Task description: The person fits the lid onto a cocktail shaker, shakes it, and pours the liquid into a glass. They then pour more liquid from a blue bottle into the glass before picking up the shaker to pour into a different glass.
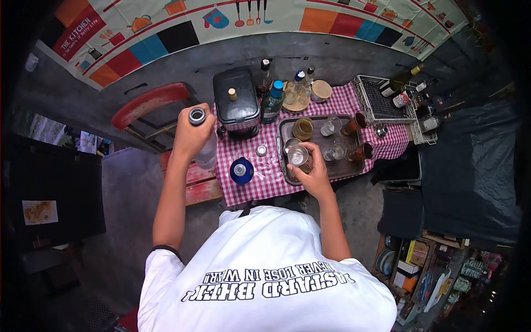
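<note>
Grips a clear bottle (206,157) by the neck in the left hand (191,135), curled closed around it. Holds a glass (297,155) in the partly curled right hand (315,174), with a tray (281,146) beneath that grip. Has a blue container (241,172) between both grips, on a checked cloth (270,185).
</note>
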`<act>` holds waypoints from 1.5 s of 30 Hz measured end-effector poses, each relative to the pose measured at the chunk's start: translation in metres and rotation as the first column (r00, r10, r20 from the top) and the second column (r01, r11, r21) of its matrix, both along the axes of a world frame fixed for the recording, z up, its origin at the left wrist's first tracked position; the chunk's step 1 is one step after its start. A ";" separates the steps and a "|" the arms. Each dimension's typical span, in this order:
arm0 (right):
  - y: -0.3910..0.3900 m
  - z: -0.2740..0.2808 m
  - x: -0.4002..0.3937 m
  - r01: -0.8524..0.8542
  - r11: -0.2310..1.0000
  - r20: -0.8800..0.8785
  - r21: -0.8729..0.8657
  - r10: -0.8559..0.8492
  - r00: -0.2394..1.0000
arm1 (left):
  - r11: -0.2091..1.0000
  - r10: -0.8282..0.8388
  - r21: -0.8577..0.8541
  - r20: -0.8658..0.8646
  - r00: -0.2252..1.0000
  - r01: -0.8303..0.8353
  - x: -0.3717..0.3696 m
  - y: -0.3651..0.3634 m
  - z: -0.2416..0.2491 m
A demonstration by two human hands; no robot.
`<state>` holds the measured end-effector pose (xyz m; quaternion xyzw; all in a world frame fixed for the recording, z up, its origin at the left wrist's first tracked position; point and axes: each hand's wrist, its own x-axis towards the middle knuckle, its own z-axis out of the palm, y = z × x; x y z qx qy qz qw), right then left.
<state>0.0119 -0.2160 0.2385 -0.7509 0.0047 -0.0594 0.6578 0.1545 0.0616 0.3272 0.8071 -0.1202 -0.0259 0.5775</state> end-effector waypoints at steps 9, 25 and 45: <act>-0.003 -0.012 0.005 0.071 0.959 -0.013 -0.275 -0.078 0.997 | 0.929 0.023 -0.368 -0.032 0.999 -0.033 0.008 0.009 -0.082; -0.032 -0.036 0.016 0.091 0.914 -0.034 -0.395 -0.113 0.993 | 0.899 -0.085 -0.433 -0.040 0.996 0.059 0.017 -0.006 -0.147; -0.072 -0.046 0.044 -0.142 0.795 -0.160 -0.590 0.057 0.986 | 0.987 -0.095 -0.133 -0.036 0.995 0.089 0.020 -0.012 -0.165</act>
